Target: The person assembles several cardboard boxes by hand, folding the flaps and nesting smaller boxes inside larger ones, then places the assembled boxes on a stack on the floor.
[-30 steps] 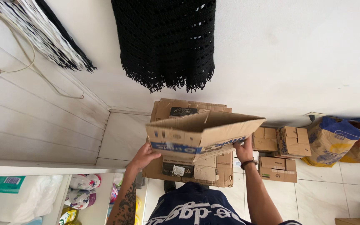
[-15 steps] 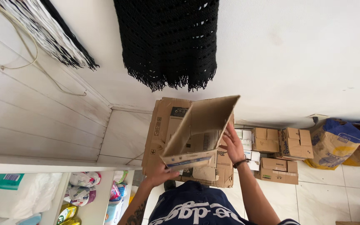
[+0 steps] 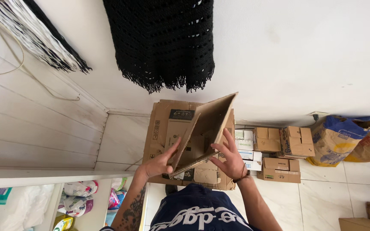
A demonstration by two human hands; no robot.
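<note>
A flattened cardboard box (image 3: 204,130) is held up on edge between both hands, its panels folded together into a thin wedge that rises to the far right. The left hand (image 3: 159,161) clasps the near left edge, thumb and fingers closed on the board's rim. The right hand (image 3: 231,159) lies spread against the right face, fingers splayed flat on the panel, with the thumb below near the lower corner; so the board sits between the two grips, most of it above and beyond them. Just behind it, a stack of larger flattened cartons (image 3: 172,124) leans against the white wall (image 3: 300,55). Further right, small boxes (image 3: 281,152) sit on the tiled floor (image 3: 339,192) beside a blue and yellow sack (image 3: 337,139). A black fringed cloth (image 3: 163,42) hangs above.
</note>
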